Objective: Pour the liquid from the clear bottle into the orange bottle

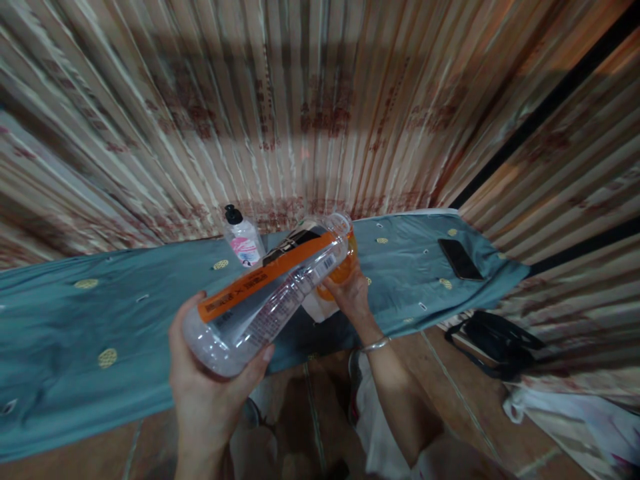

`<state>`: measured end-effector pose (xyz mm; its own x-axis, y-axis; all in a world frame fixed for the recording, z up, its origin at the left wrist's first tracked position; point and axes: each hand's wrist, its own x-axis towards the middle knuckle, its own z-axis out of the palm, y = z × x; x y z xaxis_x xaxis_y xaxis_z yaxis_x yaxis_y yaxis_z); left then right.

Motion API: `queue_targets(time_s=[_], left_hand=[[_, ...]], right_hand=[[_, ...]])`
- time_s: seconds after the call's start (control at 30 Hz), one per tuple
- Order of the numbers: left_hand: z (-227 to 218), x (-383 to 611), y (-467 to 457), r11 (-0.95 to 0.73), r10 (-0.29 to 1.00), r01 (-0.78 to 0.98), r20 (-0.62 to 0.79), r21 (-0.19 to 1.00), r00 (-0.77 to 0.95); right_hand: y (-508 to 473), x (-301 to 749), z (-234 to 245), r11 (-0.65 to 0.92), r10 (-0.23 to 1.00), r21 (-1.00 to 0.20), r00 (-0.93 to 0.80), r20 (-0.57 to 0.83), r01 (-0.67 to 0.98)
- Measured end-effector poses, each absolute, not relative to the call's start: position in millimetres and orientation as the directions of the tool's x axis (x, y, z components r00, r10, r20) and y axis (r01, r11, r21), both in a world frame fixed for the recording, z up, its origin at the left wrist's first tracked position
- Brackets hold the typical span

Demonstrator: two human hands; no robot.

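Note:
My left hand (207, 383) is wrapped round the base of a clear plastic bottle (270, 293) with an orange and black label. The bottle is tipped over, its open mouth pointing up and right. Just beyond the mouth, my right hand (350, 290) grips an orange container (345, 263) that is mostly hidden behind the bottle. A silver bangle circles my right wrist. Both hands are over the front edge of a table covered in a teal cloth (90, 320).
A small bottle with a black cap and pink label (243, 240) stands at the back of the table. A black phone (460, 259) lies at the right end. A black bag (500, 340) sits on the floor at right. Curtains hang behind.

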<state>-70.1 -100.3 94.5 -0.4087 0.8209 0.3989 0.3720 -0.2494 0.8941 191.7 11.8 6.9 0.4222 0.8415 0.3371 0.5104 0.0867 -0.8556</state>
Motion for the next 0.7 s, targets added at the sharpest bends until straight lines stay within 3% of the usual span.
queue_targets(time_s=[0.27, 0.7], left_hand=[[97, -70, -100, -0.269, 0.804, 0.441, 0.452, 0.856, -0.387], [98, -68, -100, -0.248, 0.818, 0.368, 0.397, 0.896, -0.415]], right_hand=[[10, 191, 12, 0.106, 0.847, -0.863, 0.410, 0.338, 0.493], [7, 189, 23, 0.028, 0.876, -0.859, 0.402, 0.268, 0.511]])
